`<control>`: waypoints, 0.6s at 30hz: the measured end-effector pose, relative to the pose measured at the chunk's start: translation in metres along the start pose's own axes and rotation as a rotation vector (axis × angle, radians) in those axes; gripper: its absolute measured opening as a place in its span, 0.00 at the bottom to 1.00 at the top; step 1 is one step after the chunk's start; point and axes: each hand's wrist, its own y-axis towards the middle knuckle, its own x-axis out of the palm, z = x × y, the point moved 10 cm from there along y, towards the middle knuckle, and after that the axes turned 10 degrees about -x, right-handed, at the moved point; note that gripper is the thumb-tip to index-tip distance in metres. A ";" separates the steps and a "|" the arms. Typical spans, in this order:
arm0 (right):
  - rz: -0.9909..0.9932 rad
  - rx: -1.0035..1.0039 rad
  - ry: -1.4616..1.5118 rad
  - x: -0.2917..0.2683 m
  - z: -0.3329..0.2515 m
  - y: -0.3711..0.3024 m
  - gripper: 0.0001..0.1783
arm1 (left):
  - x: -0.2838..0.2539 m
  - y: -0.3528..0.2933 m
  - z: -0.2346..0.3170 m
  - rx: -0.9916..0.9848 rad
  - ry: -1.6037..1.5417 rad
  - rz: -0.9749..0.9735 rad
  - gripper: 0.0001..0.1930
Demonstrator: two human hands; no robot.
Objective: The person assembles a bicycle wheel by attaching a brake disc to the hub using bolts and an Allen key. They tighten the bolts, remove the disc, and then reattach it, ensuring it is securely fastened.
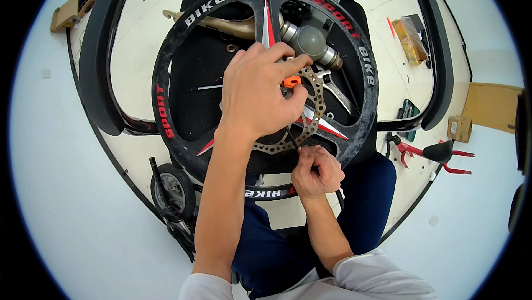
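A black spoked wheel (164,73) with red and white trim lies flat on a black chair seat. A perforated metal disc brake rotor (318,98) sits at its centre. Over the hub, my left hand (260,92) is closed, its thumb and forefinger around a small orange piece (292,81); the palm hides much of the hub. Below it, near the rotor's lower edge, my right hand (317,172) is closed in a pinch on a thin dark rod (291,135), which looks like a hex key. The rod runs up toward the left hand.
Between the spokes show an adjustable wrench (339,93), a grey rounded metal part (310,42) and a gold-coloured arm (235,26). Black armrests (438,50) flank the seat. A small wheel (173,192) stands lower left; a red frame part (413,150) lies right, near a small cardboard box (460,129).
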 end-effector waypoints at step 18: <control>-0.669 -0.097 0.079 0.044 0.021 0.091 0.14 | -0.016 -0.002 -0.003 -0.014 -0.182 0.038 0.14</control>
